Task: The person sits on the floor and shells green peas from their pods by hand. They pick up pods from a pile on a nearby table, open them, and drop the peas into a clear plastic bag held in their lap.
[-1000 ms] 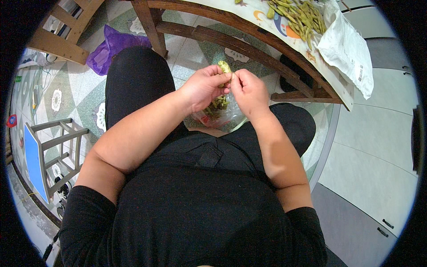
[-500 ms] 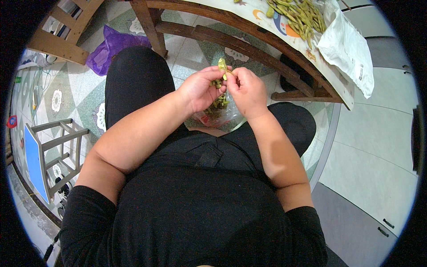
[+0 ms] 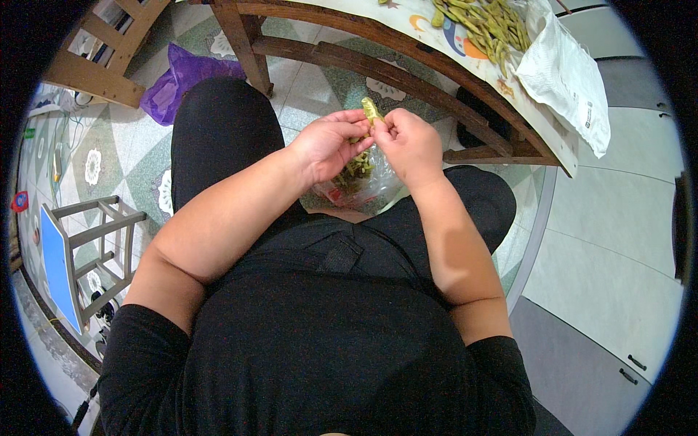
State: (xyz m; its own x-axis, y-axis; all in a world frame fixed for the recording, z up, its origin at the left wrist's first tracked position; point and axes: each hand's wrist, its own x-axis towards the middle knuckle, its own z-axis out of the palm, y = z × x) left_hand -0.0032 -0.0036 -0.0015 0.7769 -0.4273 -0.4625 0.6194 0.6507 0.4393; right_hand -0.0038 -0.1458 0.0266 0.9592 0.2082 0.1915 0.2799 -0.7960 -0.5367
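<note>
Between my two hands, above my lap, is a yellow-green soybean pod (image 3: pixel 371 109) that sticks up past the fingertips. My left hand (image 3: pixel 329 147) is closed with its fingertips against the pod's left side. From the right, my right hand (image 3: pixel 413 149) pinches the lower end of the pod between thumb and fingers. Below the hands, a clear plastic bag (image 3: pixel 376 182) sits between my thighs with green pods or shells (image 3: pixel 355 171) in it. My left fingers partly hide those contents, and whatever lies inside the left palm is hard to make out.
A heap of soybean pods (image 3: pixel 483 29) lies on the wooden table (image 3: pixel 378 33) ahead, beside a white bag (image 3: pixel 563 80). A purple plastic bag (image 3: pixel 174 83) rests on the floor at far left. A blue-topped stool (image 3: pixel 62 265) is on its side at left; cabinets (image 3: pixel 611 211) line the right.
The pod has shifted slightly right and tilted between my fingers. My right hand has moved a little to the right, and beans seen in my left palm are now mostly hidden.
</note>
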